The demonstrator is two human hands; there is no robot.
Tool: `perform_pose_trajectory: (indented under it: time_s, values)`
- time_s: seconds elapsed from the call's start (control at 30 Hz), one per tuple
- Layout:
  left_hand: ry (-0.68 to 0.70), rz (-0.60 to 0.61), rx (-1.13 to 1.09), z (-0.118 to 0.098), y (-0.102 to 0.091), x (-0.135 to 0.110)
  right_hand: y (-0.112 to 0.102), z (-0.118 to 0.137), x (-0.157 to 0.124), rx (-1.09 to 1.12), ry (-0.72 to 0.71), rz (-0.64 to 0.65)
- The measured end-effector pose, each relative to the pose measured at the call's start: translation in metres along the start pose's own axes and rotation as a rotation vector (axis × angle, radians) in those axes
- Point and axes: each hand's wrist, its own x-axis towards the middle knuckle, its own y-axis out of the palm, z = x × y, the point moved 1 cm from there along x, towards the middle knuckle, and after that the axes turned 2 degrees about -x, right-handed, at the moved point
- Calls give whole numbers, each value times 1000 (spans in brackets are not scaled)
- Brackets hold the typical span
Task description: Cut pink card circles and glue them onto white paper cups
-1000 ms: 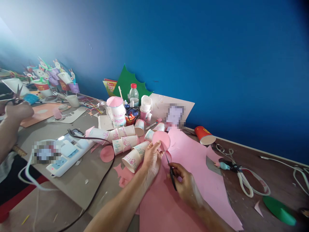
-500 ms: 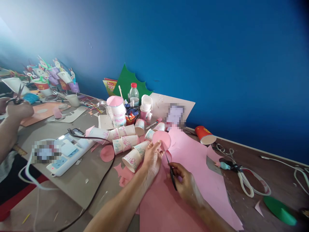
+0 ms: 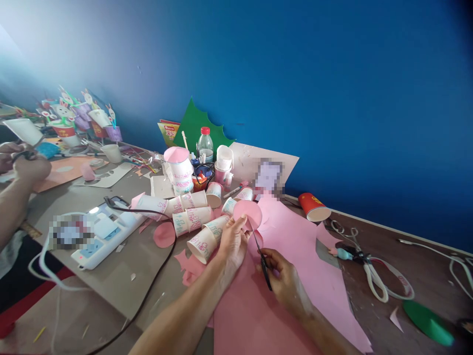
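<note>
Between the thumb and fingers of my left hand (image 3: pixel 236 236) is a round pink paper disc (image 3: pixel 252 211), held up above the table. My right hand (image 3: pixel 283 276) is closed around the handles of black scissors (image 3: pixel 264 268), whose blades reach up to the disc's lower middle. Another pink paper circle (image 3: pixel 258 239) shows partly behind the blades. Beneath both hands spreads a large sheet of pink paper (image 3: pixel 295 256). Just left of my left hand lie decorated paper cups (image 3: pixel 201 245), joined end to end in rows, and pink paper scraps (image 3: pixel 190 266).
A white power strip (image 3: pixel 107 241) with a black cable lies on the left. Behind the cups stand a bottle (image 3: pixel 205 145) and a stacked-cup piece with a pink cone top (image 3: pixel 177 167). Coiled cords (image 3: pixel 373 276) are at right. Another person's hands (image 3: pixel 27 165) are at far left.
My hands, the disc and the scissors stay almost in place. At far left the other person's hands have shifted, and the scissors blades there no longer point upward.
</note>
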Motion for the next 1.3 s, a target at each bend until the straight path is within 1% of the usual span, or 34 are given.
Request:
perform_pose_trajectory:
  time_s: [0.4,0.73,0.97,1.17,1.3]
  values:
    - [-11,-15,23,-2,2,0,1,-4,1,21,-19,-9]
    - [-6,25,58,-2,2,0,0,-3,0,57,24,9]
    - [11,13,80,-1,1,1,0,-3,1,42,47,22]
    - [21,-22,71,0,-1,2,1,-3,1,49,56,14]
    - [13,-8,64,0,-1,2,1,-4,1,59,67,18]
